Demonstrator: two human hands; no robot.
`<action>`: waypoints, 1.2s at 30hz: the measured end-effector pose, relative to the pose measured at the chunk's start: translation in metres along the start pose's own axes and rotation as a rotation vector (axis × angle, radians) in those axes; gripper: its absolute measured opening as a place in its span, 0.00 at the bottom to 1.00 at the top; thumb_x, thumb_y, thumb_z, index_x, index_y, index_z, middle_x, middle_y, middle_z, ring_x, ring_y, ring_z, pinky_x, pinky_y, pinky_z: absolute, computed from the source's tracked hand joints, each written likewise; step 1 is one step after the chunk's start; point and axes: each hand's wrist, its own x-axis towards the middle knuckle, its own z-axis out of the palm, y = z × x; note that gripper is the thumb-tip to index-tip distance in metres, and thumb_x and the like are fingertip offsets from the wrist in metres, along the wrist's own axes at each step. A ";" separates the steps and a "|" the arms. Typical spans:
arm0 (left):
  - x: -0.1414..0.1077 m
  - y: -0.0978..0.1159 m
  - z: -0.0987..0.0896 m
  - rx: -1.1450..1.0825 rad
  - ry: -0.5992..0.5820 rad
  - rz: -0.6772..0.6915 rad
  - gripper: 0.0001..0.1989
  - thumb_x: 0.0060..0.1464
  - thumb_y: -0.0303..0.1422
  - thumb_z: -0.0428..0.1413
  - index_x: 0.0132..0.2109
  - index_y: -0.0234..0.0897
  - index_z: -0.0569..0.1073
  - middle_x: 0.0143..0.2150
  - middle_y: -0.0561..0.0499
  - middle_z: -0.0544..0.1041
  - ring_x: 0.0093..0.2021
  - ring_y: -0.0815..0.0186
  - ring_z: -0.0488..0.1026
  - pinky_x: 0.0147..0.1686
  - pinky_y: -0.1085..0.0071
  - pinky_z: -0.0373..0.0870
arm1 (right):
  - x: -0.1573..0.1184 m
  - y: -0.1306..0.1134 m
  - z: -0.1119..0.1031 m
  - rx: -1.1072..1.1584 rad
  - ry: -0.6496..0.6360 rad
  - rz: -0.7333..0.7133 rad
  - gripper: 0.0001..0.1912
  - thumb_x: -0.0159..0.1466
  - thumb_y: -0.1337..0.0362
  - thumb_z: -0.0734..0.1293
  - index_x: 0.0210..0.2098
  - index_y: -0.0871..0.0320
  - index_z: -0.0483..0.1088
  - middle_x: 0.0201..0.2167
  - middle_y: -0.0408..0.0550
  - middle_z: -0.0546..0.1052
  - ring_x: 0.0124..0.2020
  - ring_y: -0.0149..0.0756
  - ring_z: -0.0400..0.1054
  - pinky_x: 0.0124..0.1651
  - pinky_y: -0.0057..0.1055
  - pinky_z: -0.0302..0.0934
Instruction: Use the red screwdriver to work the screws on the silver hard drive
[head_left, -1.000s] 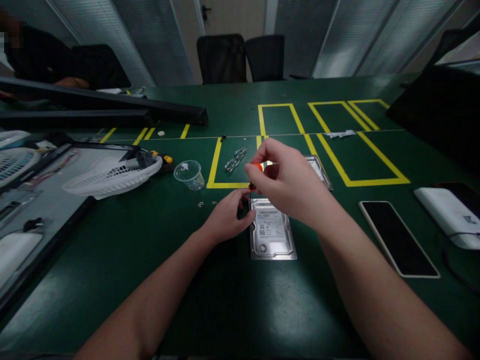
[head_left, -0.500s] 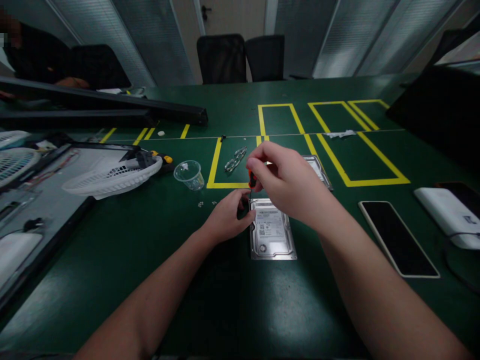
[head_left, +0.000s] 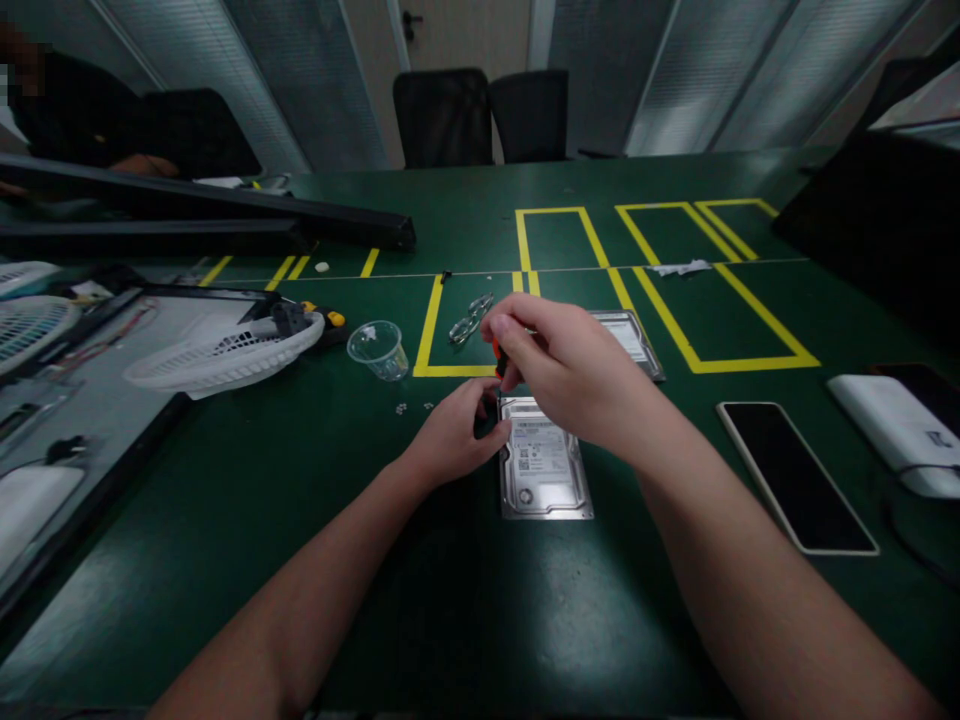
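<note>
A silver hard drive (head_left: 551, 475) with a white label lies flat on the green table. My left hand (head_left: 456, 432) grips its upper left corner, the thumb on the top edge and the fingers curled at the side. In my right hand (head_left: 570, 365) is a small red-and-black screwdriver (head_left: 500, 358), held upright in a pinch. Its shaft points down at that same corner; the tip is hidden by my fingers. Several tiny metal pieces (head_left: 401, 408), perhaps screws, lie left of my left hand. Behind my right hand rests a second hard drive (head_left: 636, 340), partly covered.
A clear plastic cup (head_left: 379, 350) and folded glasses (head_left: 471, 320) stand beyond my left hand. To the right lie a phone (head_left: 799, 480) and a white power bank (head_left: 900, 430). Fan covers (head_left: 225, 360) and a grey panel fill the left. A person sits far left.
My right hand has lowered slightly and shifted a little left, turning about the screwdriver. My left hand and the hard drive have stayed in place.
</note>
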 end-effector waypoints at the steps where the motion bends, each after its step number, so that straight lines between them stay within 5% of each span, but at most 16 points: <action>1: 0.000 0.000 0.000 0.001 0.002 0.000 0.16 0.61 0.33 0.61 0.54 0.37 0.71 0.45 0.48 0.76 0.41 0.62 0.73 0.43 0.64 0.72 | 0.000 0.001 0.001 -0.001 0.010 0.010 0.15 0.78 0.59 0.57 0.42 0.56 0.73 0.38 0.48 0.78 0.41 0.38 0.71 0.40 0.34 0.57; 11: 0.000 0.002 -0.003 0.000 -0.021 -0.021 0.15 0.62 0.35 0.60 0.54 0.37 0.71 0.46 0.46 0.77 0.42 0.60 0.74 0.42 0.63 0.73 | -0.002 0.002 0.001 -0.051 0.101 0.036 0.10 0.72 0.61 0.65 0.34 0.54 0.67 0.30 0.44 0.72 0.32 0.35 0.64 0.35 0.34 0.53; 20: 0.000 0.002 -0.002 -0.004 -0.007 -0.002 0.14 0.61 0.33 0.60 0.52 0.37 0.71 0.44 0.47 0.76 0.41 0.61 0.73 0.40 0.64 0.71 | -0.001 -0.004 0.000 0.025 -0.011 -0.006 0.13 0.76 0.59 0.62 0.36 0.56 0.72 0.35 0.46 0.77 0.39 0.37 0.71 0.40 0.34 0.58; 25: 0.000 0.000 -0.001 -0.003 0.000 0.001 0.15 0.61 0.33 0.61 0.53 0.37 0.71 0.45 0.48 0.76 0.41 0.62 0.73 0.42 0.65 0.72 | 0.000 -0.001 0.002 0.023 0.030 0.018 0.15 0.77 0.62 0.57 0.47 0.58 0.75 0.40 0.49 0.79 0.42 0.38 0.72 0.42 0.34 0.58; 31: 0.000 0.000 -0.001 -0.013 -0.011 -0.004 0.14 0.61 0.34 0.61 0.52 0.37 0.71 0.44 0.47 0.76 0.40 0.62 0.73 0.42 0.64 0.72 | -0.001 0.000 0.002 -0.028 0.091 0.016 0.08 0.72 0.62 0.65 0.36 0.56 0.70 0.31 0.43 0.73 0.33 0.34 0.65 0.36 0.33 0.53; 36: 0.000 -0.003 0.000 -0.024 -0.004 -0.001 0.14 0.60 0.34 0.61 0.51 0.36 0.71 0.43 0.47 0.76 0.39 0.62 0.72 0.40 0.65 0.70 | -0.002 -0.001 0.001 0.012 0.023 -0.045 0.06 0.72 0.66 0.63 0.39 0.57 0.71 0.33 0.43 0.74 0.33 0.32 0.66 0.37 0.33 0.54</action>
